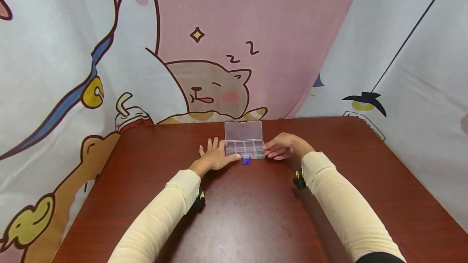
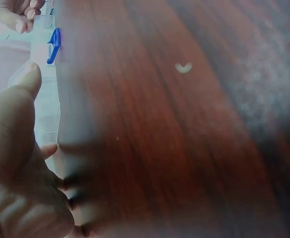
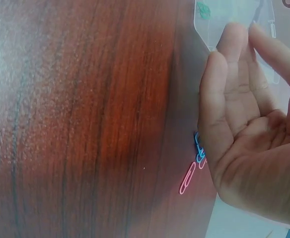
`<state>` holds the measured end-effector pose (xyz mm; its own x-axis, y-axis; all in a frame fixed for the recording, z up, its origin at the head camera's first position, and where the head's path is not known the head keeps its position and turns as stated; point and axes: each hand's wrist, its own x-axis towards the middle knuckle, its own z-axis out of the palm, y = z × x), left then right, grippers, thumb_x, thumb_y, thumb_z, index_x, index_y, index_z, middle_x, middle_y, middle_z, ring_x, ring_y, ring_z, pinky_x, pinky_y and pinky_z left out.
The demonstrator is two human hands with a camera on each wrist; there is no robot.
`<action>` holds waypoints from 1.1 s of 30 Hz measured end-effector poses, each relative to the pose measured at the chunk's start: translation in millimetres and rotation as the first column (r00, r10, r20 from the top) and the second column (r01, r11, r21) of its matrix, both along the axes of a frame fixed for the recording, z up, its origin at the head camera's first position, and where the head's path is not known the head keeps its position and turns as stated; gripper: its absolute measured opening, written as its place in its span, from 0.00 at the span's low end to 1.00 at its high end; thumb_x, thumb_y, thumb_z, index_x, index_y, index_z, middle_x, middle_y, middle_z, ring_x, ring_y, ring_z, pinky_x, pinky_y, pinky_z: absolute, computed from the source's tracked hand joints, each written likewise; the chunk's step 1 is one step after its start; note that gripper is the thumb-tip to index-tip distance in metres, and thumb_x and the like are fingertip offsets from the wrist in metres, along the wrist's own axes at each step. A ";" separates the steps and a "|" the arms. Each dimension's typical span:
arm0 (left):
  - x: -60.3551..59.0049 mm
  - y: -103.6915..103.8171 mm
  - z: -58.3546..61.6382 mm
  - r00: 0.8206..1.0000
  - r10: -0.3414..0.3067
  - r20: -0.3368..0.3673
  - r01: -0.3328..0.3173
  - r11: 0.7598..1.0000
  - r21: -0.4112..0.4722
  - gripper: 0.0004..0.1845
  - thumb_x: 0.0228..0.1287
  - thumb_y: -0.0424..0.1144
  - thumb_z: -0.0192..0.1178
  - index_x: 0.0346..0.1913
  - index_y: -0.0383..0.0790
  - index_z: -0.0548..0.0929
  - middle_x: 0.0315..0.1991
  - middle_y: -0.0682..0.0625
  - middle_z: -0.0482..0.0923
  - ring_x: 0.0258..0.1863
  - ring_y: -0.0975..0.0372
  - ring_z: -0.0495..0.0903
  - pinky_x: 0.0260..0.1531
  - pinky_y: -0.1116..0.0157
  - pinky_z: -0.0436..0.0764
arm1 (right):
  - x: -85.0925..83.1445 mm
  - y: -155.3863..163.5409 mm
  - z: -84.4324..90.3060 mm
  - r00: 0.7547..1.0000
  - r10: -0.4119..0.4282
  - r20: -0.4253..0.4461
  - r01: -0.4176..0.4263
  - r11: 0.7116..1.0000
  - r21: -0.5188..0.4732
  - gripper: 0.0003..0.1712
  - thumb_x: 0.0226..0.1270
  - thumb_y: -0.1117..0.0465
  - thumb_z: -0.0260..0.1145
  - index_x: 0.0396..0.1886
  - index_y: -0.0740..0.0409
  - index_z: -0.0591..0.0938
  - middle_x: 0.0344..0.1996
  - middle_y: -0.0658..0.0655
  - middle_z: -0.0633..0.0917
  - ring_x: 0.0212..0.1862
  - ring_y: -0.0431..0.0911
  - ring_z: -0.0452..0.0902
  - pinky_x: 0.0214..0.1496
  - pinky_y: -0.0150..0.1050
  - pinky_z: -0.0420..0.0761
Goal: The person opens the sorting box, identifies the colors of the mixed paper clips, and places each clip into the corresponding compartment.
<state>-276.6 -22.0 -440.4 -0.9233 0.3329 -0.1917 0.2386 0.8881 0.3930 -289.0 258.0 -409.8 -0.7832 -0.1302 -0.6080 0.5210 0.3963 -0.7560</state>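
A clear plastic compartment box lies on the table, its lid raised toward the wall and its blue latch hanging at the front. My left hand rests at the box's left end, fingers spread and thumb along the front edge. At the right end is my right hand, thumb and fingertips close together at the rim; I cannot tell whether something is between them. A small green item sits in a right-hand compartment. Beneath the right hand lie a pink paper clip and a blue paper clip.
The dark reddish wood table reaches back to a cartoon-printed cloth that hangs behind and at both sides. Another pink clip shows partly behind the right hand.
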 end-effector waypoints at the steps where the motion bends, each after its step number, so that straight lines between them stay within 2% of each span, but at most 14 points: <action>1: -0.3 0.1 0.0 1.000 0.000 -0.002 0.000 1.000 0.000 0.52 0.58 0.76 0.47 0.75 0.44 0.52 0.78 0.37 0.41 0.76 0.42 0.36 0.66 0.33 0.37 | -0.4 0.1 0.4 1.000 -0.002 0.002 0.002 1.000 -0.001 0.17 0.61 0.55 0.71 0.44 0.62 0.84 0.31 0.53 0.89 0.32 0.43 0.86 0.41 0.41 0.84; 12: -0.7 -0.2 2.3 1.000 -0.004 -0.005 0.004 1.000 -0.005 0.53 0.58 0.77 0.46 0.76 0.44 0.52 0.78 0.37 0.41 0.77 0.42 0.35 0.67 0.34 0.37 | -1.5 -0.5 4.4 1.000 0.004 0.005 -0.004 1.000 0.003 0.16 0.62 0.55 0.71 0.44 0.62 0.84 0.30 0.53 0.89 0.32 0.43 0.86 0.41 0.41 0.84; 16: -0.5 -0.3 3.7 1.000 -0.003 -0.003 0.003 1.000 -0.003 0.52 0.58 0.77 0.46 0.76 0.44 0.52 0.78 0.37 0.40 0.77 0.42 0.35 0.67 0.35 0.36 | -3.3 2.8 6.4 1.000 -0.001 -0.003 0.001 1.000 -0.009 0.17 0.63 0.55 0.70 0.46 0.62 0.84 0.31 0.52 0.89 0.32 0.42 0.86 0.41 0.41 0.84; 21: 0.6 -0.1 4.3 1.000 -0.007 0.003 0.007 1.000 -0.005 0.52 0.58 0.77 0.46 0.76 0.45 0.51 0.78 0.37 0.40 0.77 0.43 0.35 0.67 0.34 0.36 | -5.9 12.4 9.4 0.999 -0.033 -0.008 0.033 0.999 -0.020 0.18 0.65 0.56 0.68 0.49 0.62 0.83 0.31 0.51 0.89 0.31 0.41 0.85 0.37 0.38 0.83; 28: -0.1 -0.4 2.1 1.000 -0.002 0.003 0.002 1.000 -0.007 0.53 0.57 0.77 0.46 0.76 0.45 0.52 0.78 0.38 0.39 0.77 0.43 0.34 0.67 0.34 0.36 | -3.4 31.6 17.0 0.999 -0.033 -0.024 0.032 0.999 -0.023 0.27 0.67 0.55 0.66 0.61 0.65 0.76 0.34 0.52 0.89 0.32 0.39 0.85 0.37 0.36 0.83; 33: -0.1 -0.5 -0.1 1.000 -0.007 0.000 0.007 1.000 -0.010 0.53 0.57 0.77 0.45 0.76 0.45 0.52 0.78 0.38 0.40 0.77 0.43 0.35 0.67 0.34 0.36 | 1.3 51.8 18.8 0.995 -0.098 -0.026 0.097 0.995 -0.027 0.23 0.68 0.55 0.65 0.56 0.66 0.79 0.31 0.51 0.89 0.30 0.38 0.85 0.36 0.35 0.83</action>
